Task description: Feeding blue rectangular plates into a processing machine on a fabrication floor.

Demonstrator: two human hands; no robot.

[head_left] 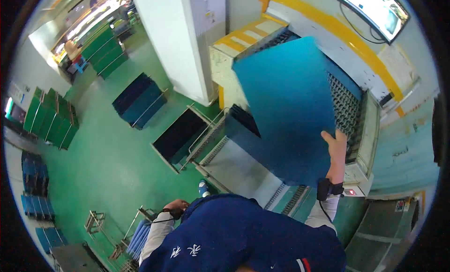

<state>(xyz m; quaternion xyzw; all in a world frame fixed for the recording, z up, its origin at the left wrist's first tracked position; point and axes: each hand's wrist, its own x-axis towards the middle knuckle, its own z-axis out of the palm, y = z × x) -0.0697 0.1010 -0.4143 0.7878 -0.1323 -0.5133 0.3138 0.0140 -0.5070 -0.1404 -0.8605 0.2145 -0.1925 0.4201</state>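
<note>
Holding hand: your right hand (335, 143) is closed on the right edge of the blue panel (286, 94), thumb lying over the face turned to you.
Other hand: your left hand (177, 205) is low by your waist, left of the roller machine (368, 126); whether it clasps anything, you cannot tell.
Panel's place: tilted up in front of the roller machine, hiding part of its rollers (344, 103); whether its lower edge touches the machine is unclear.
Panel's weight: probably light to moderate for you, as only one hand visibly supports it.
Panel's stiffness: likely rigid, since you see no sag.
Panel's face: seems smooth, so it may slide under your fingers, and it could scratch.
Best hold: pinch opposite edges near mid-height, keeping your palms off the face.
Panel's look: flat, thin, four-sided, plain; bright teal towards the top, deeper blue below, its upper edge slightly blurred.
</note>
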